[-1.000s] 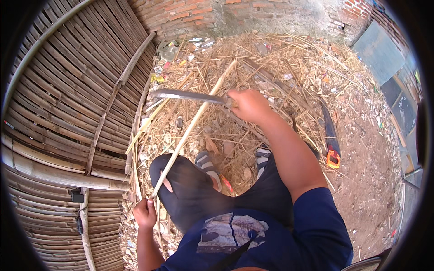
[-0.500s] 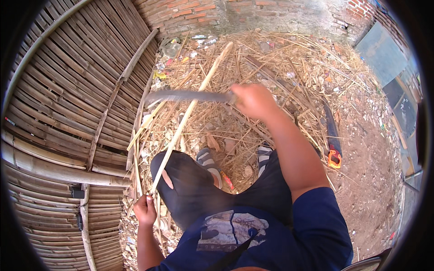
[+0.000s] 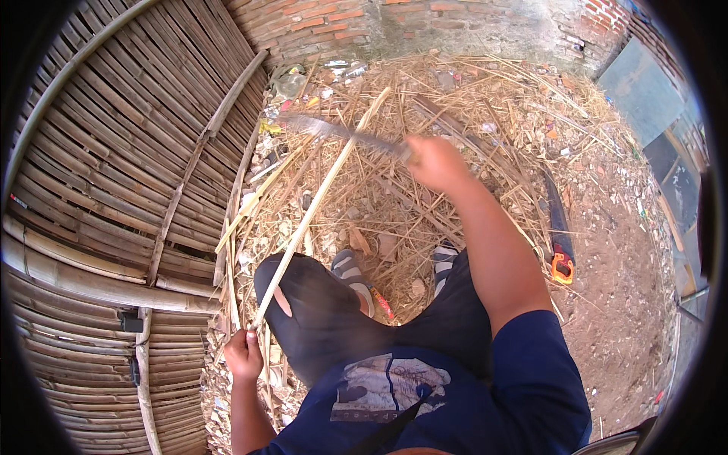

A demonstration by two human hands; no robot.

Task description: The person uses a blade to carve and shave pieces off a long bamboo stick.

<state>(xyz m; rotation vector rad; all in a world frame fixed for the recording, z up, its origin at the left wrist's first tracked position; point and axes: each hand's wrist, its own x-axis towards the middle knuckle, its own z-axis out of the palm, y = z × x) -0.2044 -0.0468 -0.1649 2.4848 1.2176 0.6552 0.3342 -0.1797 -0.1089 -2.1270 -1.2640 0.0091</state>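
Observation:
A long, pale bamboo strip (image 3: pixel 312 208) slants up and to the right across my left knee. Its near end is gripped in my left hand (image 3: pixel 243 353), beside my left thigh. My right hand (image 3: pixel 436 163) is closed round the handle of a machete (image 3: pixel 318 127), held out in front of me. The long grey blade points left and lies across the strip near its far end, slightly blurred by motion. I cannot tell whether the edge touches the bamboo.
A saw (image 3: pixel 560 227) with an orange and black handle lies on the ground to my right. Split bamboo and straw litter (image 3: pixel 394 182) covers the ground ahead. A bamboo-slat wall (image 3: pixel 114 152) stands at left, a brick wall (image 3: pixel 425 26) at the back. Grey panels (image 3: pixel 641 91) lean at right.
The machete has moved along the strip toward its far end, its tip now swung farther away. My right hand has shifted slightly right. The strip's far end sits a little lower; my left hand stays put.

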